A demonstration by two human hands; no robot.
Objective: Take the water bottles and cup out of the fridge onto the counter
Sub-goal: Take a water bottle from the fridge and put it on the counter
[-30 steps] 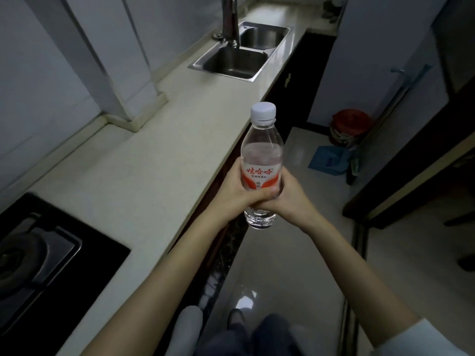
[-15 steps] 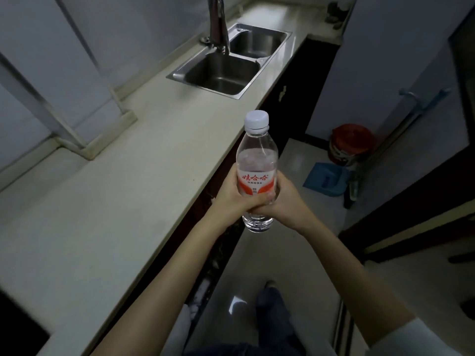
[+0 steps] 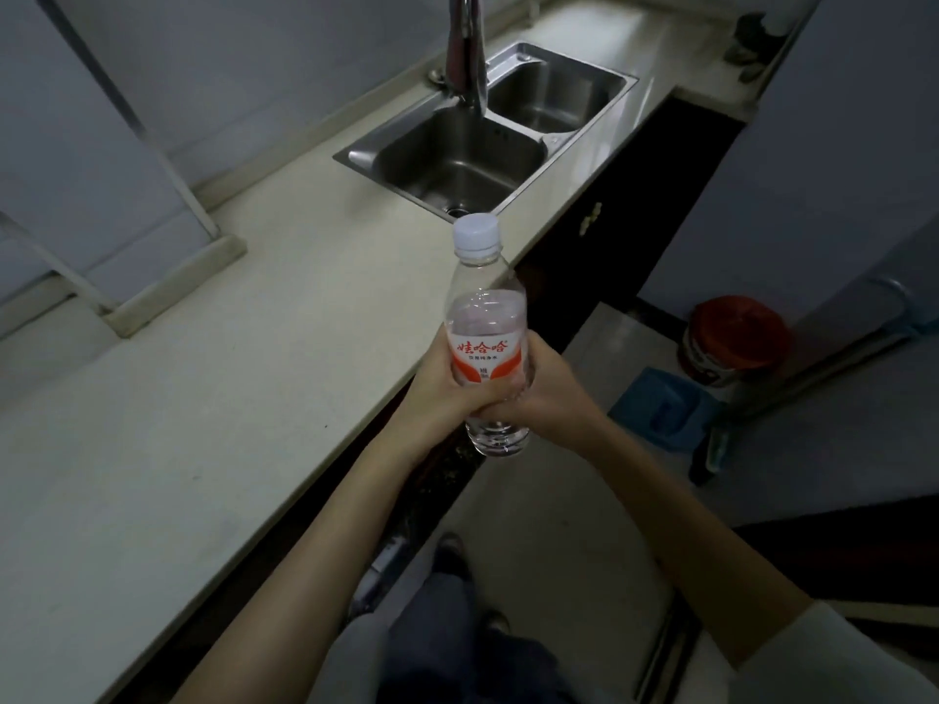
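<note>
A clear water bottle (image 3: 485, 317) with a white cap and an orange-and-white label stands upright in the air just past the counter's front edge. My left hand (image 3: 439, 388) grips its lower half from the left, and my right hand (image 3: 546, 393) grips it from the right. Fingers of both hands wrap round the bottle below the label, and its base shows beneath them. The pale counter (image 3: 203, 378) stretches along the left, beside the bottle. No cup and no other bottle are in view.
A steel double sink (image 3: 513, 88) with a tall faucet (image 3: 465, 48) sits at the counter's far end. Dark cabinets run under the counter. On the floor to the right are a red bucket (image 3: 737, 337) and a blue dustpan (image 3: 660, 403). A white fridge side (image 3: 838, 119) rises at right.
The view has shifted along the counter toward the sink; the stove has left the frame. Both hands keep the same hold on the bottle, which stays upright.
</note>
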